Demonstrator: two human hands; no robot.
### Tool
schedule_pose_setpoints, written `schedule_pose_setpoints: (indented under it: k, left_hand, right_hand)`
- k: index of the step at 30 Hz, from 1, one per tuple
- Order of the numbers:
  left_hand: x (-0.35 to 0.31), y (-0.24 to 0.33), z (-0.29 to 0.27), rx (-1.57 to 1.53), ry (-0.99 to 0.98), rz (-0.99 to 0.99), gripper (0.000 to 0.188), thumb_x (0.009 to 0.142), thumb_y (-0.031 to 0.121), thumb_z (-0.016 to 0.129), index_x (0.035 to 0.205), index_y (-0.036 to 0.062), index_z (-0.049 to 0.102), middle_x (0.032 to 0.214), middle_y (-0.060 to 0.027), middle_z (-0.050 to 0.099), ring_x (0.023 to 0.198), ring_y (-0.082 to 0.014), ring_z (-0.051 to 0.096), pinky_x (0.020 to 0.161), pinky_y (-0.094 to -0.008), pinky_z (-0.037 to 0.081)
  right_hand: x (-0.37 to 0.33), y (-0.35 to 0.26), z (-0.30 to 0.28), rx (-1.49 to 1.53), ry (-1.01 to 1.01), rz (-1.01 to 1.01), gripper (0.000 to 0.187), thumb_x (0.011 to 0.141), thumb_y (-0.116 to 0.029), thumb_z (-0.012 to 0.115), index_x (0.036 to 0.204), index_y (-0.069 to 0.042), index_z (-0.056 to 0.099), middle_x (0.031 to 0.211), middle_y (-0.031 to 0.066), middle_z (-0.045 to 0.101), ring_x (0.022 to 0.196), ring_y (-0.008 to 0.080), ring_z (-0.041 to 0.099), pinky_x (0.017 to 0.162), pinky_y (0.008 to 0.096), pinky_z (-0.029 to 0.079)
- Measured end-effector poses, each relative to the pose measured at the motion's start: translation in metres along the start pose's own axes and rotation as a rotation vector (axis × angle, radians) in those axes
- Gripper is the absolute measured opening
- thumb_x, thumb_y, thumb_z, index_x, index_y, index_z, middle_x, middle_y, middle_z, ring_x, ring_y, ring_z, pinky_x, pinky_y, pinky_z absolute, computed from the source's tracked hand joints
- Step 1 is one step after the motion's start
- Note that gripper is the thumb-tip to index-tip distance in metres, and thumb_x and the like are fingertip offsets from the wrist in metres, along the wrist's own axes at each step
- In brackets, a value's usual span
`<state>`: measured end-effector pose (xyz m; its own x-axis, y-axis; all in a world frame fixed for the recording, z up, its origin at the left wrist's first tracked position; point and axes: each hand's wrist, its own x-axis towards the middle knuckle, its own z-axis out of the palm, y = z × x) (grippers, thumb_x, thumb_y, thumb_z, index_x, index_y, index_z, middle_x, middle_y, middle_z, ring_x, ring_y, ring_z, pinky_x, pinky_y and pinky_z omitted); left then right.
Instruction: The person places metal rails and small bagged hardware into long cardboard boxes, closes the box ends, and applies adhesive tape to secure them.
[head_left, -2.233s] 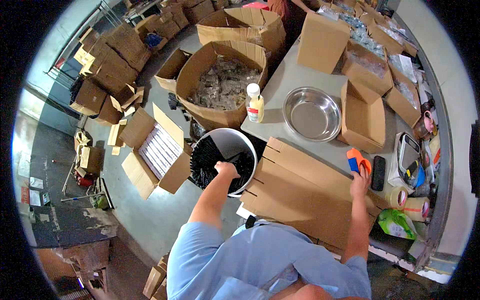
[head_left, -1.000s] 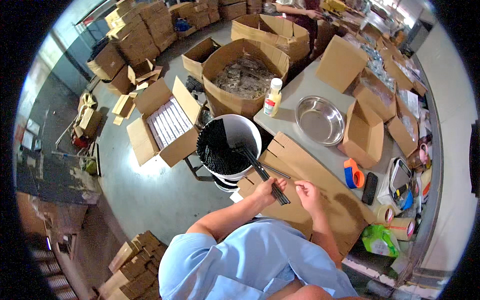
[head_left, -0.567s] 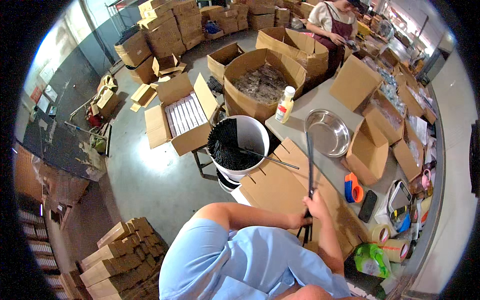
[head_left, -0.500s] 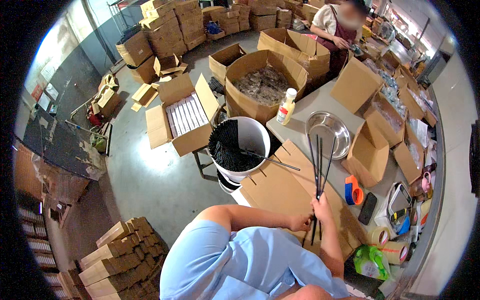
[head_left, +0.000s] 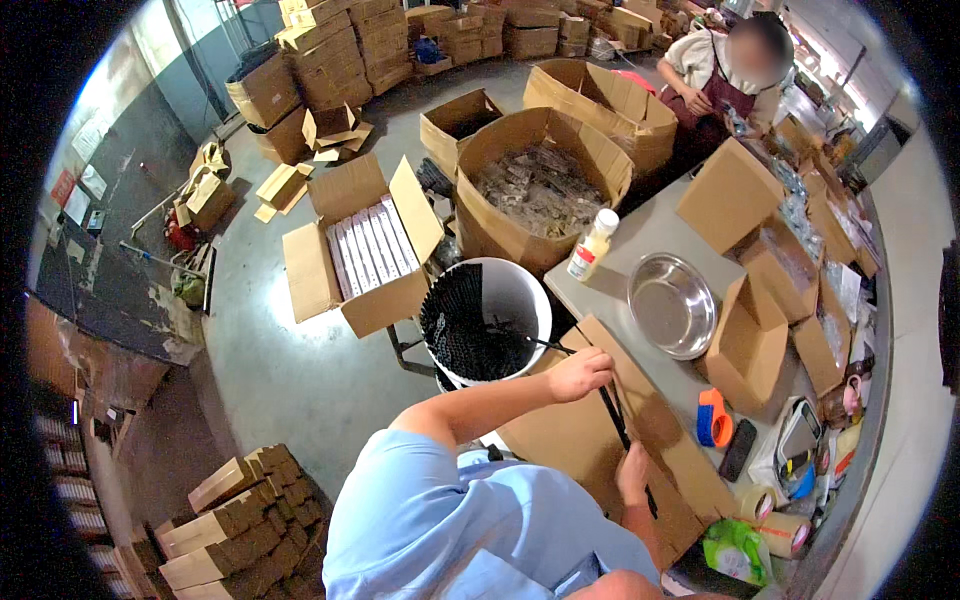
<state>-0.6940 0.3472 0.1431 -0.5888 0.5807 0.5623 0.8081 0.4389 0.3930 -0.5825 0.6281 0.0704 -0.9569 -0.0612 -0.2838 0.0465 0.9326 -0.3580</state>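
Observation:
A small bunch of thin black rods runs slantwise above the cardboard sheet. My left hand is closed at the rods' upper end. Lower down, my right hand wraps round the same bunch, and the rods' dark lower ends show below it. Another black rod reaches from the white bucket's rim toward my left hand; whether that hand touches it I cannot tell. Many more black rods lean inside the white bucket, left of the cardboard.
On the grey table stand a steel bowl, a bottle, an orange tape dispenser, a phone and cardboard boxes. An open carton of white boxes sits beyond the bucket. A co-worker is at the far right.
My left hand has moved up and away from beside my right hand to the rods' upper end. The rods, fanned upright before, now lie together at a slant. My right hand has shifted slightly nearer.

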Motion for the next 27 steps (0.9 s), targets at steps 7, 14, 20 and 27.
schedule_pose_setpoints:
  k: [7, 14, 20, 27]
  left_hand:
    - [-0.062, -0.054, -0.054, -0.058, 0.163, 0.054, 0.016, 0.069, 0.015, 0.053, 0.08, 0.0039, 0.054, 0.095, -0.011, 0.051, 0.091, -0.0291, 0.05, 0.08, -0.037, 0.043]
    - [-0.125, -0.171, -0.124, 0.501, 0.541, -0.906, 0.021, 0.067, 0.006, 0.059, 0.088, 0.0037, 0.058, 0.095, -0.0144, 0.058, 0.09, -0.0326, 0.053, 0.078, -0.0456, 0.04]
    - [-0.28, -0.326, -0.158, 0.216, 0.616, -1.898, 0.03, 0.077, 0.016, 0.056, 0.095, -0.007, 0.054, 0.088, -0.0233, 0.063, 0.084, -0.0382, 0.061, 0.071, -0.0406, 0.048]
    - [-0.297, -0.369, -0.134, -0.238, 0.828, -1.893, 0.043, 0.085, 0.034, 0.056, 0.091, -0.0083, 0.06, 0.09, -0.021, 0.063, 0.079, -0.0348, 0.06, 0.068, -0.0418, 0.047]
  right_hand:
    - [0.021, -0.046, 0.013, -0.178, 0.214, -0.036, 0.036, 0.081, -0.014, 0.059, 0.115, -0.007, 0.051, 0.116, 0.0194, 0.046, 0.11, 0.0381, 0.041, 0.091, 0.0486, 0.034]
    - [0.008, -0.055, 0.03, -0.26, 0.245, 0.126, 0.05, 0.082, -0.029, 0.06, 0.126, -0.012, 0.045, 0.127, 0.0163, 0.038, 0.116, 0.0386, 0.036, 0.094, 0.056, 0.028]
    - [0.004, -0.07, 0.045, -0.349, 0.011, 0.23, 0.074, 0.086, -0.051, 0.046, 0.141, -0.012, 0.018, 0.147, 0.0156, 0.012, 0.132, 0.0438, 0.013, 0.098, 0.0658, 0.019]
    - [-0.009, -0.086, 0.055, -0.296, -0.034, 0.515, 0.072, 0.089, -0.05, 0.039, 0.143, -0.012, 0.01, 0.148, 0.0162, 0.006, 0.134, 0.042, 0.007, 0.1, 0.0632, 0.017]
